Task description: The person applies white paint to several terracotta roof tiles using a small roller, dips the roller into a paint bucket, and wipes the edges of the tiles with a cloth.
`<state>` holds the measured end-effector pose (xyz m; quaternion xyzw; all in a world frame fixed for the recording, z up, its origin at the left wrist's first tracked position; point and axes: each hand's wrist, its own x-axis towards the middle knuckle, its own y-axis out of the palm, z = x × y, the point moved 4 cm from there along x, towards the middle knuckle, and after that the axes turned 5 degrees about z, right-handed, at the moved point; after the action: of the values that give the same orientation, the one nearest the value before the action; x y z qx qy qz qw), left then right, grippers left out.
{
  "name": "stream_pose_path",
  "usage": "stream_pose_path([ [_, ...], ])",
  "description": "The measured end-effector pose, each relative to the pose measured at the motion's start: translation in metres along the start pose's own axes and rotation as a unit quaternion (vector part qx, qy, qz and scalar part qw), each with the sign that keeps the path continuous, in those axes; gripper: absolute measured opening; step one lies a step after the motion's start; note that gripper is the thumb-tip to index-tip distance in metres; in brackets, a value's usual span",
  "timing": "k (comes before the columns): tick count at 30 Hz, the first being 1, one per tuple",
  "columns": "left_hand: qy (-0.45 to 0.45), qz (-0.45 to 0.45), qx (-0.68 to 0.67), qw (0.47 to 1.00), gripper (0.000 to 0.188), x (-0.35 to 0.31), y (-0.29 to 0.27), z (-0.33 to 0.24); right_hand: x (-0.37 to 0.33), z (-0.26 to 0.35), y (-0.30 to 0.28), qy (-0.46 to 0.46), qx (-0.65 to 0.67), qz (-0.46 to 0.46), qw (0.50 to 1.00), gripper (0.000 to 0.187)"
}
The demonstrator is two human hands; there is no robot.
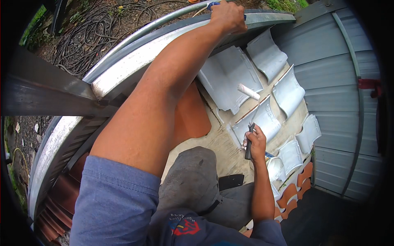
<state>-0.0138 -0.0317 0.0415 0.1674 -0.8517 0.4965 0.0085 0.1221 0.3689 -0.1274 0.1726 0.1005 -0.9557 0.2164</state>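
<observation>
My right hand (257, 141) is closed around the black handle of a small paint roller (248, 92). The roller's pale sleeve is up, above the white-coated roof tiles. Stretched far forward, my left hand (228, 17) is closed at the curved metal rail. A blue handle (213, 5) shows beside its fingers; the tool's kind is hard to make out. Closest to the roller lie a large white tile (230, 76) and a curved white tile (262, 119). A white paint container (274, 168) stands below my right hand, with something blue at its rim.
An unpainted orange tile (191, 117) lies by my left arm, and several stacked orange tiles (293, 194) stand at lower right. A corrugated metal wall (328, 82) borders the right. Past the metal rail (131, 61), coiled black hose (88, 37) lies on the ground.
</observation>
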Motion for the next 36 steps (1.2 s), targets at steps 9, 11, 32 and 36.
stream_pose_path([
  [9,0.037,-0.026,-0.003,0.999,0.024,0.009,0.009,0.007,0.263,0.059,0.073,-0.052,-0.026,-0.045,0.997,0.054],
  [11,0.038,-0.014,-0.006,0.999,0.024,0.011,0.008,0.009,0.288,0.060,0.086,-0.066,-0.028,-0.057,0.996,0.050],
  [32,0.026,-0.015,-0.036,0.999,0.036,0.013,0.008,0.015,0.257,0.031,0.161,-0.105,-0.166,-0.129,0.972,0.049],
  [36,0.029,-0.019,-0.035,0.999,0.036,0.013,0.010,0.015,0.298,0.046,0.144,-0.091,-0.173,-0.150,0.969,0.049],
])
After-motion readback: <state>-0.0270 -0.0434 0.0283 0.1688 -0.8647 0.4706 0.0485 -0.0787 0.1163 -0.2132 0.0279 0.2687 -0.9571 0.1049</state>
